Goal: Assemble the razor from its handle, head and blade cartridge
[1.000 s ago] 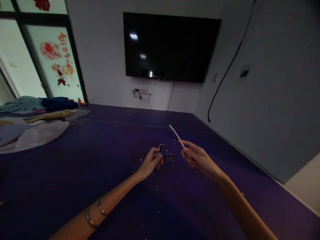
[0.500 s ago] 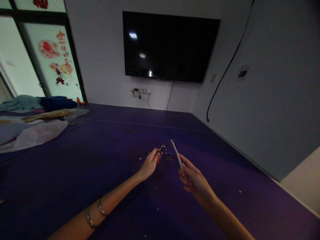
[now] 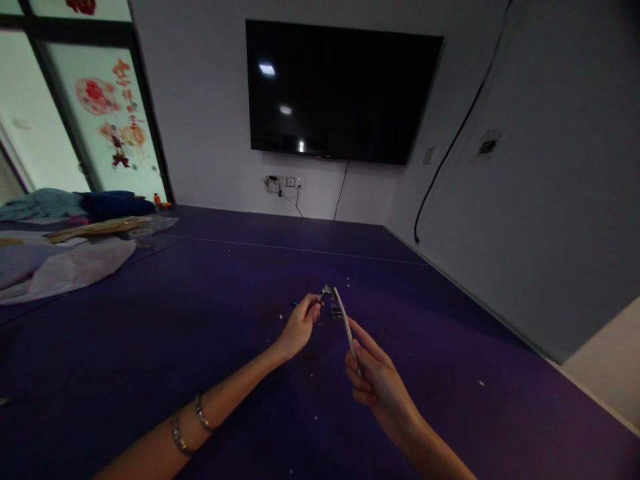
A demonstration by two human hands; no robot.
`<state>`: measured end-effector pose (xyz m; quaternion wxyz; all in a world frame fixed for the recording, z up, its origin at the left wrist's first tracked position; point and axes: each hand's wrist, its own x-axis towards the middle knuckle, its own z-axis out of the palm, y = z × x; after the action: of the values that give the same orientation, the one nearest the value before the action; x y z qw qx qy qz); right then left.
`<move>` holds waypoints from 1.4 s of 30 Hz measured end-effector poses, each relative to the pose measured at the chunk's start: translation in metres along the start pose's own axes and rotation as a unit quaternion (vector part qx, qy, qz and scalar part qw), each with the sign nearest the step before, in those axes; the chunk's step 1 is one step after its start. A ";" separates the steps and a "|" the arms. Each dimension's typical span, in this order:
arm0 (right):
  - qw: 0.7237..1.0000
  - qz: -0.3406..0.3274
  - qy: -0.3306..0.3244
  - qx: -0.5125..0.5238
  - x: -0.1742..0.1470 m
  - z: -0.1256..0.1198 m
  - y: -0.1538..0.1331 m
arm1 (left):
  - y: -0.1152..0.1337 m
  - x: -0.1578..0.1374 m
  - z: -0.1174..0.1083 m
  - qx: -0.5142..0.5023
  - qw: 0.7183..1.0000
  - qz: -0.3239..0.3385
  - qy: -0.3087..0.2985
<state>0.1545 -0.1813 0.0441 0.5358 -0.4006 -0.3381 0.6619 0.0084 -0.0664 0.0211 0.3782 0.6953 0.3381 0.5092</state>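
Observation:
My left hand [image 3: 299, 331] is closed around the dark handle of a small tool with a silvery head [image 3: 327, 290], which looks like a razor. In my right hand [image 3: 377, 377] is a slim, pale toothbrush [image 3: 344, 317], held by its lower end with the head pointing up and away. The brush head is right beside the tool's silvery head; whether they touch I cannot tell. Just behind the toothbrush a small black object [image 3: 337, 311] lies on the purple floor, partly covered by it. A thin green item [image 3: 295, 304] shows beside my left hand.
Small white scraps dot the purple floor [image 3: 240, 373]. Plastic sheeting [image 3: 80, 267] and folded cloths [image 3: 117, 205] lie at the far left. A television [image 3: 345, 93] hangs on the wall ahead, above sockets with wires. A black cable [image 3: 453, 143] dangles along the right wall.
My right hand has moved left with the toothbrush, bringing the brush head up to the tool in my left hand. The left hand has stayed nearly still.

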 end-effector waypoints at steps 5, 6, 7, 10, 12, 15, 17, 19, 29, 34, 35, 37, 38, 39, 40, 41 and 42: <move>1.000 -0.015 0.014 0.014 -0.001 0.002 0.004 | 0.003 0.000 -0.001 0.001 1.000 -0.006 0.015; 0.999 -0.024 0.019 0.018 0.000 0.002 0.003 | 0.003 0.000 -0.001 0.002 1.000 -0.007 0.009; 0.999 -0.030 0.022 0.020 0.000 0.003 0.002 | 0.003 -0.001 0.000 0.003 1.000 -0.007 0.003; 0.999 -0.023 0.022 0.020 -0.001 0.006 0.004 | 0.003 -0.002 0.001 0.008 1.000 -0.002 -0.004; 0.999 -0.019 0.025 0.024 -0.004 0.009 0.008 | 0.002 -0.003 0.001 0.014 1.000 0.001 0.005; 0.998 -0.025 0.033 0.037 -0.005 0.012 0.011 | 0.003 -0.003 0.000 0.021 1.000 0.005 0.019; 0.998 -0.035 0.039 0.046 -0.003 0.014 0.010 | 0.003 -0.003 -0.001 0.022 1.000 0.009 0.016; 0.997 -0.038 0.041 0.054 -0.001 0.015 0.010 | 0.004 -0.004 -0.001 0.019 1.000 0.010 0.011; 0.995 -0.041 0.042 0.084 -0.001 0.018 0.018 | 0.003 -0.003 -0.001 0.006 1.000 0.006 0.016; 0.995 -0.023 0.036 0.091 0.000 0.021 0.018 | 0.004 -0.005 0.001 -0.002 1.000 0.009 0.007; 0.995 -0.021 0.040 0.092 -0.001 0.021 0.020 | 0.003 -0.005 0.001 -0.003 1.000 0.008 0.009; 0.994 -0.028 0.044 0.094 -0.002 0.020 0.021 | 0.002 -0.005 0.001 -0.004 1.000 0.005 0.012; 0.994 -0.034 0.042 0.096 -0.001 0.019 0.020 | 0.001 -0.005 0.001 -0.006 1.000 0.004 0.011; 0.994 -0.040 0.039 0.097 -0.001 0.019 0.019 | 0.000 -0.006 0.002 -0.009 1.000 0.003 0.008; 0.993 -0.044 0.037 0.098 0.000 0.018 0.018 | 0.000 -0.006 0.003 -0.013 1.000 0.002 0.003; 0.994 -0.045 0.034 0.098 0.000 0.018 0.017 | -0.001 -0.007 0.004 -0.016 1.000 0.002 -0.003; 0.994 -0.041 0.033 0.098 0.000 0.018 0.016 | -0.001 -0.008 0.005 -0.020 1.000 0.002 -0.008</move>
<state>0.1312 -0.1846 0.0382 0.6100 -0.3535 -0.2702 0.6557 0.0110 -0.0738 0.0154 0.3933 0.6924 0.3233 0.5113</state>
